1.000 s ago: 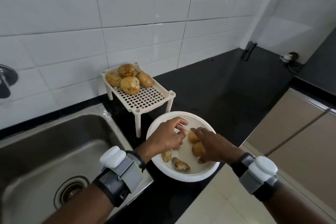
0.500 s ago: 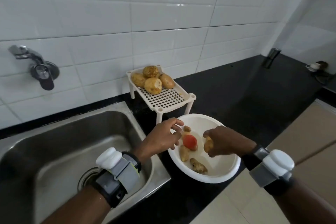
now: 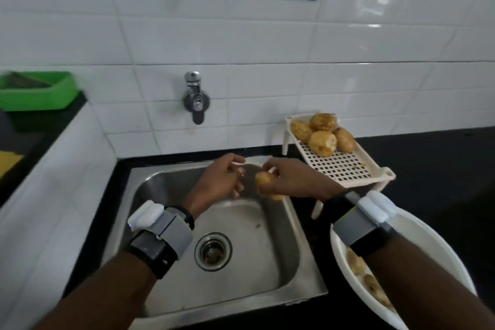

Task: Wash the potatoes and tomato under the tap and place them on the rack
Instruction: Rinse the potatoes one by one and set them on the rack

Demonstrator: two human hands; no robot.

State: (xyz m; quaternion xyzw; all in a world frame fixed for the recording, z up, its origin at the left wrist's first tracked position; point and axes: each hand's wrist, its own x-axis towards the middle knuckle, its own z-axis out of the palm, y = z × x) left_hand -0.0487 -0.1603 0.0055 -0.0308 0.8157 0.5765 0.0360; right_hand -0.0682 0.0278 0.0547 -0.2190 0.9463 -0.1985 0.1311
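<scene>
1. A potato [image 3: 263,181] is gripped by the right hand [image 3: 297,182] above the sink [image 3: 160,187].
2. The left hand [image 3: 219,182] is held at its 9 o'clock, fingers loosely curled.
3. Four potatoes [image 3: 322,142] are piled on the rack [image 3: 345,169] at 2 o'clock.

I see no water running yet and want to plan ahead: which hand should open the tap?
Probably the left. The left hand holds nothing and hovers nearer the tap, almost beneath it, while the right hand grips a potato over the sink and would have to let go.
</scene>
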